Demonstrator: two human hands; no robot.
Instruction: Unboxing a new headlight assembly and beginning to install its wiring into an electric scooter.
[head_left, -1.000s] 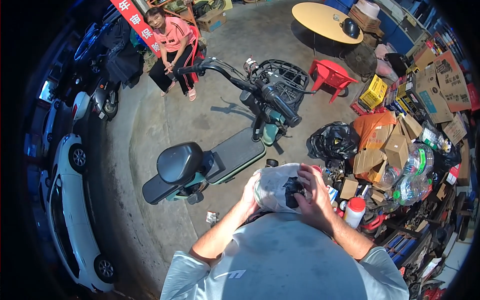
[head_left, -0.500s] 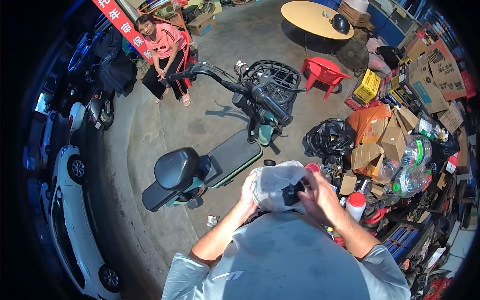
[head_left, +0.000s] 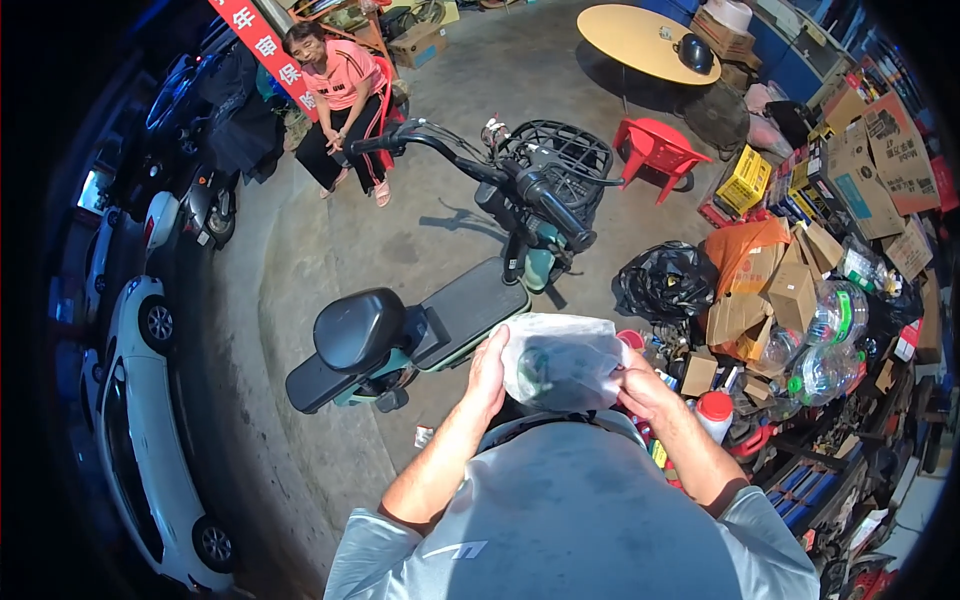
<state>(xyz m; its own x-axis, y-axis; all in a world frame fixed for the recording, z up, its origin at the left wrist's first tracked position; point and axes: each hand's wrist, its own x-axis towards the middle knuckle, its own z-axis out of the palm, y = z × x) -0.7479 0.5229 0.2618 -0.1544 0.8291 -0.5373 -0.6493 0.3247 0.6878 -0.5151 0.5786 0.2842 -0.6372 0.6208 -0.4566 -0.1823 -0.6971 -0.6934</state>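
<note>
A whitish, translucent plastic bag (head_left: 562, 362) is held up in front of my chest, between both hands. Something dark with a greenish tint shows faintly through it; its kind I cannot make out. My left hand (head_left: 490, 368) clasps the bag's left side, with the thumb along its edge. On the opposite side, my right hand (head_left: 643, 386) pinches the bag with curled fingers. Just beyond the bag stands an electric scooter with a black seat (head_left: 358, 332), a flat black footboard (head_left: 470, 312) and a wire front basket (head_left: 565, 160).
A person in a pink top (head_left: 350, 75) sits at the far left. To the right lie a black garbage bag (head_left: 665, 282), cardboard boxes (head_left: 790, 292), plastic bottles (head_left: 828, 366) and a red-capped white bottle (head_left: 713, 412). A red stool (head_left: 660, 150) and round table (head_left: 625, 35) stand farther back; a white car (head_left: 145, 430) is left.
My right hand has come away from the dark thing at the bag's mouth to the bag's right edge. The bag now covers the dark thing and looks flatter and more spread.
</note>
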